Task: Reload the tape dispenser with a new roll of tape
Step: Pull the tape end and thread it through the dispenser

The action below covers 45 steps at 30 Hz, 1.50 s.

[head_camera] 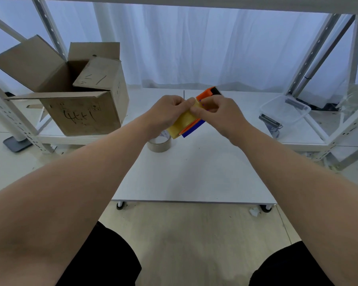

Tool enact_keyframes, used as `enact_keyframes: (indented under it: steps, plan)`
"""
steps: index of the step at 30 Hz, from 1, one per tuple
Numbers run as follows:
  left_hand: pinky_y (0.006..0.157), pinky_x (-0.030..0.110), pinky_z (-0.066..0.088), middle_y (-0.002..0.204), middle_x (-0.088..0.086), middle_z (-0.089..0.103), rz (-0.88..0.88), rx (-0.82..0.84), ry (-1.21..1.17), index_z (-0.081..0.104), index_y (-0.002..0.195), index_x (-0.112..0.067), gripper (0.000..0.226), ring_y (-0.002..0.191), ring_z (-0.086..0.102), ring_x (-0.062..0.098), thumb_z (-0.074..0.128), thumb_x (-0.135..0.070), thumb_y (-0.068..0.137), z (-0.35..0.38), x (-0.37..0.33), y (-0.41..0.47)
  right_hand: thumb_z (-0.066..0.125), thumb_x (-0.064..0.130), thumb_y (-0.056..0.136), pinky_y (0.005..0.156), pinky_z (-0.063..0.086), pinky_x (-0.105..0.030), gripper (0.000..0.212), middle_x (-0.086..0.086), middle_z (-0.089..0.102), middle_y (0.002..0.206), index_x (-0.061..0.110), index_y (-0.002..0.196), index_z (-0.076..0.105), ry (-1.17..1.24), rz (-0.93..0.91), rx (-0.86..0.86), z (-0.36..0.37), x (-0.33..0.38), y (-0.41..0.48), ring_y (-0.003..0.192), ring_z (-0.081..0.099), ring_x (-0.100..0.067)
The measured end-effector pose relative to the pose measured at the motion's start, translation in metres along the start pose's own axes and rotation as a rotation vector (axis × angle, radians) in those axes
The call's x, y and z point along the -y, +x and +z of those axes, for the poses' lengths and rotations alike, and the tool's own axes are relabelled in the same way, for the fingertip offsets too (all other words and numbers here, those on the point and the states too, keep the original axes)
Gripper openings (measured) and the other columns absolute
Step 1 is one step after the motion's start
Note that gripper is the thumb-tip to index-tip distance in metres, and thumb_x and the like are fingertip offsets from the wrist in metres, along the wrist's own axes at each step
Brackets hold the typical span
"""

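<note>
Two bare arms reach out over a white table (194, 174). An empty cardboard tape ring (159, 144) stands on the table, just under the left wrist.

Above the table, between the two hands, is the orange and blue tape dispenser (207, 93). It is tilted. Its long side runs from near-left to far-right, and its black cutting end points up, away from the person. A yellow tape roll (180, 125) sits in its near, lower end.

The left hand (167, 114) is curled around the tape dispenser from the left. The right hand (221, 116) pinches the top of the yellow tape roll. The thumbs nearly touch.

Farther back are an open cardboard box (81, 112) on the left, a clear plastic tub (285, 110) on the right, and a white curtain (194, 48).
</note>
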<state>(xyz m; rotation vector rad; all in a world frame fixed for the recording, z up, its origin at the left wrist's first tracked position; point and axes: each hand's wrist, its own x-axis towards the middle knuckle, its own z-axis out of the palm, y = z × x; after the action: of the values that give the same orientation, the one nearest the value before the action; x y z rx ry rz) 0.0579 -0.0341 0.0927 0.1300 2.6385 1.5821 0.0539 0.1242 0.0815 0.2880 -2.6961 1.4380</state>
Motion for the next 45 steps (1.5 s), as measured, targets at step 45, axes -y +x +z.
enact_keyframes:
  steps: [45]
  plan:
    - [0.073,0.029,0.051,0.09,-0.003,0.067,0.061,0.008,0.067,0.067,0.094,-0.018,0.036,0.081,0.06,0.013,0.051,-0.05,0.09,-0.003,0.001,0.0,0.051,-0.004,0.085,0.085,0.058,-0.044,0.025,-0.023,0.067,0.101,0.0,0.102,0.069,-0.01,0.001,0.044,-0.019,-0.005,-0.006,0.093,0.068,-0.037]
